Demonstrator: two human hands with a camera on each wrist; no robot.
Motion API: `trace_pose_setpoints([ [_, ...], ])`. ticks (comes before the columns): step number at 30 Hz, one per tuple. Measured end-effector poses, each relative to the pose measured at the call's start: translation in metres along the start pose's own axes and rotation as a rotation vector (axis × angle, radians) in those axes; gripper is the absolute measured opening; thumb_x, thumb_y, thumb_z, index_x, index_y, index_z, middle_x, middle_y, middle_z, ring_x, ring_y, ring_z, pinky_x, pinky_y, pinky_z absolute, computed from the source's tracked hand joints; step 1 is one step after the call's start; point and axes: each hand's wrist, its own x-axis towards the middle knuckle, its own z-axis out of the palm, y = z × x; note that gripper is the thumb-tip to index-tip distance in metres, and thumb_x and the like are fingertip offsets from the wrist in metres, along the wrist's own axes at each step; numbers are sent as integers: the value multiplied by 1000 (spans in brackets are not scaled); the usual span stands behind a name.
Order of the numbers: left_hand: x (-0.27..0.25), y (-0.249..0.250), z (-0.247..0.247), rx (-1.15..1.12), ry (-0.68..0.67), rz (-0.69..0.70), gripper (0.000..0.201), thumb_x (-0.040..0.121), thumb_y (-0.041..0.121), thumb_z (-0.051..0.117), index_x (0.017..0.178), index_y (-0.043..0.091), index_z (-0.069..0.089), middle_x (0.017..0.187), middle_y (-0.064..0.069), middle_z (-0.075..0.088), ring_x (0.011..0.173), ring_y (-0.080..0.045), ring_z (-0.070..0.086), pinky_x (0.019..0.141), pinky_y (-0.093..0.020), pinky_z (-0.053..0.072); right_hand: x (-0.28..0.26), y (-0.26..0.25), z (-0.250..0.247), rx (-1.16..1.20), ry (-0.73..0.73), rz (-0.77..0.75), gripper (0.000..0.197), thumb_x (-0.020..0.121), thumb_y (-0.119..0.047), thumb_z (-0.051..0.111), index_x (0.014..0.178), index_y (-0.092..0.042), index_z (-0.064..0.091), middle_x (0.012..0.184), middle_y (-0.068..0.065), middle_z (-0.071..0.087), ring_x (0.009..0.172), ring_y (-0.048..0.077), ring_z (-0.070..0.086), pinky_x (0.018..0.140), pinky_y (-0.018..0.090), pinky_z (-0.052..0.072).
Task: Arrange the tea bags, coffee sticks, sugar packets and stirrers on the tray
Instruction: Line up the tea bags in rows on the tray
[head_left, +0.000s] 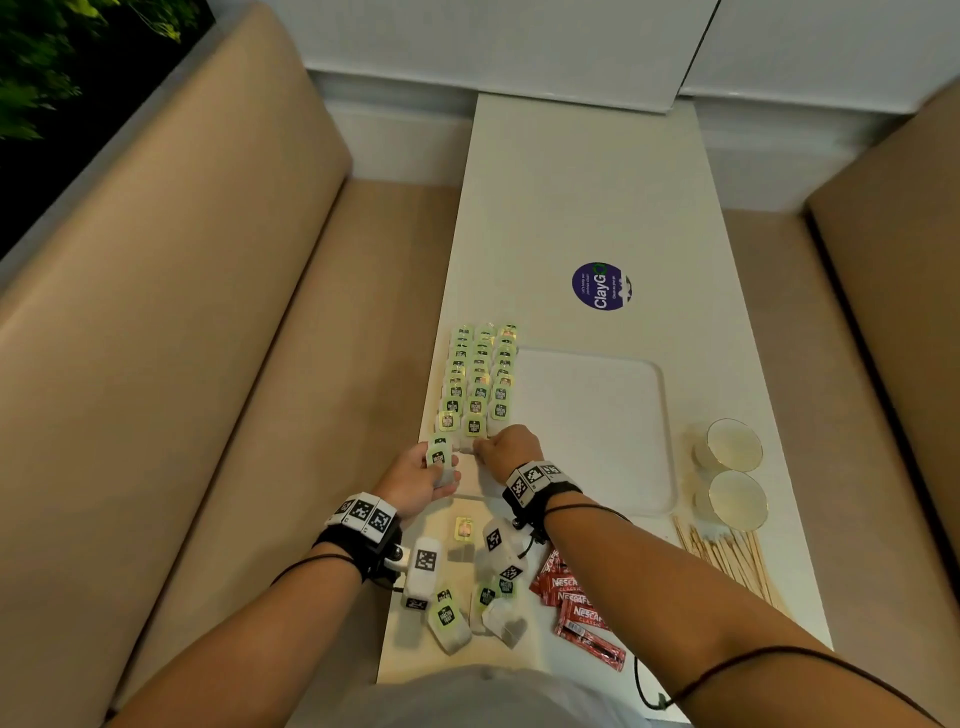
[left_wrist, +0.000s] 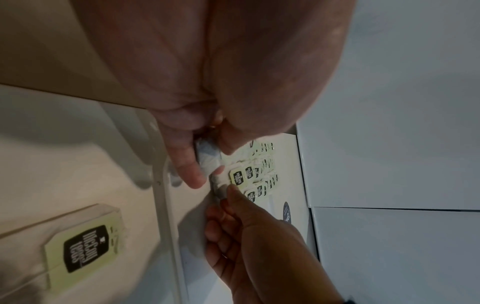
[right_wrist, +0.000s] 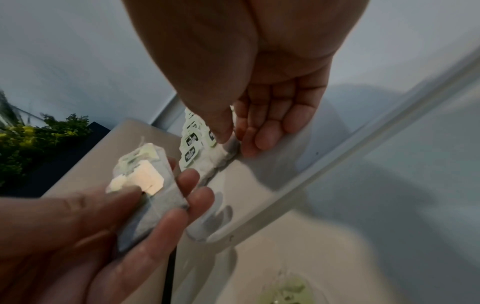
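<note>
Three rows of green-tagged tea bags (head_left: 478, 379) lie along the left side of the white tray (head_left: 597, 431). My right hand (head_left: 480, 447) pinches the nearest tea bag (right_wrist: 224, 154) of the middle row between thumb and fingers, low over the tray. Just left of it, my left hand (head_left: 441, 467) grips a small stack of tea bags (head_left: 439, 457), held up off the tray; the stack (right_wrist: 148, 185) fills the right wrist view. Loose tea bags (head_left: 467, 613) lie near me. Red coffee sticks (head_left: 582, 608) and wooden stirrers (head_left: 727, 561) lie to the right.
Two paper cups (head_left: 732, 467) stand right of the tray. A round purple sticker (head_left: 601, 286) marks the narrow white table (head_left: 582, 182). Beige bench seats (head_left: 208, 312) flank the table on both sides. One tea bag (head_left: 464, 530) lies just in front of the tray.
</note>
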Motion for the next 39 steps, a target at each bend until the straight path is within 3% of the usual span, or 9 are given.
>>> trace_pose_setpoints([
  [4,-6,4,-3,-38,-34,8,21,101,-3,49,111,10,61,105,-13,71,95,-25,70,74,-28,61,-11,3,-1,-48,-29,-91,35,91,-45,66,93,-11,65,92,4,70,84,23,67,72,34,54],
  [7,-5,2,-6,59,-4,34,15,99,3,57,110,12,64,96,-7,75,86,-19,72,68,-27,57,-26,4,-8,-41,-70,-197,39,97,-45,61,75,-13,58,81,5,69,71,19,60,73,39,54],
  [10,-3,0,-8,148,21,79,16,96,10,64,112,13,66,89,-3,76,69,-8,67,66,-28,50,-38,8,-13,23,-165,-269,45,101,-45,53,83,-7,70,84,4,74,74,23,68,82,42,58],
  [13,-5,3,-5,117,31,109,15,93,9,69,107,12,66,89,-5,76,62,-9,59,61,-25,48,-47,14,-11,47,-208,-300,41,98,-43,58,84,-9,74,81,8,75,75,26,70,78,40,57],
  [17,-4,4,-1,102,41,136,17,90,8,73,105,10,66,91,-9,76,57,-9,56,58,-25,48,-52,21,-6,62,-207,-308,38,97,-40,61,79,-9,73,77,11,73,64,16,62,71,36,56],
  [24,0,-1,1,46,85,85,13,95,19,66,100,7,67,86,-10,71,72,-18,62,63,-27,52,-40,31,-11,68,-122,-263,30,100,-28,59,85,-7,75,81,12,74,64,16,60,62,31,49],
  [30,4,-2,-4,75,81,-3,17,93,0,61,108,-6,64,87,-15,64,73,-21,58,54,-19,50,-13,32,-23,3,-5,-126,31,98,-21,59,75,-7,73,66,5,64,57,16,54,55,24,44],
  [34,6,2,-4,104,77,-28,18,92,-7,62,108,-3,66,92,-17,68,72,-18,61,53,-17,51,-2,33,-22,-17,-17,-58,33,95,-22,63,67,-10,73,64,6,66,58,18,55,59,25,46],
  [39,9,-1,-7,141,63,-31,24,87,-4,70,110,3,66,108,-14,73,90,-21,69,67,-21,56,1,34,-17,-23,5,-18,42,94,-27,66,54,-13,62,53,1,55,49,16,47,49,22,39],
])
